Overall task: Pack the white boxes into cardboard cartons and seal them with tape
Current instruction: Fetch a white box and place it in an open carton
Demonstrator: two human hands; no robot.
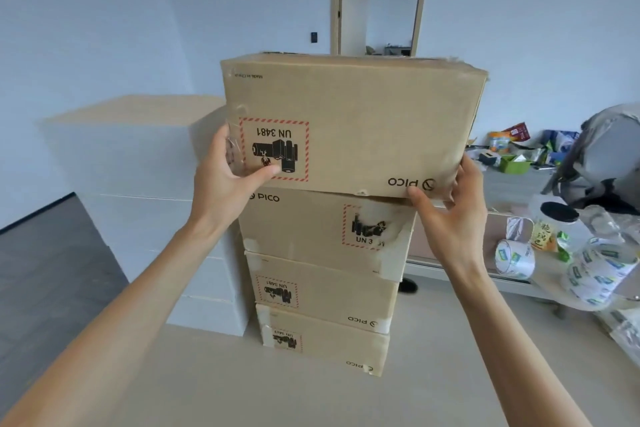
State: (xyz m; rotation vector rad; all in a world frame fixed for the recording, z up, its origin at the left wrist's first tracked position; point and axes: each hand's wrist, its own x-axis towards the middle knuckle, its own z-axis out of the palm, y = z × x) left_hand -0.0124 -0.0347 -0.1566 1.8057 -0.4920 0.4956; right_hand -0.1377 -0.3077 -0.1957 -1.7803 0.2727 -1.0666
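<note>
Four cartons: top carton [363, 121] sits on or just above three lower cartons [322, 291].
Left grip [225, 180]: thumb on its front, fingers curled round its left edge.
Right grip [450, 215]: clamped on its lower right corner.
Done: all four look closed, with clear tape at some corners.
To do: white stack [138, 184] beyond the left grip, perhaps unpacked.
Tape rolls [515, 258]: on the surface [491, 253], right of the right grip.

Soft, bright, even light is being cast, with faint shadow beneath the top carton [353, 121]. Edges are being bowed and blurred.
</note>
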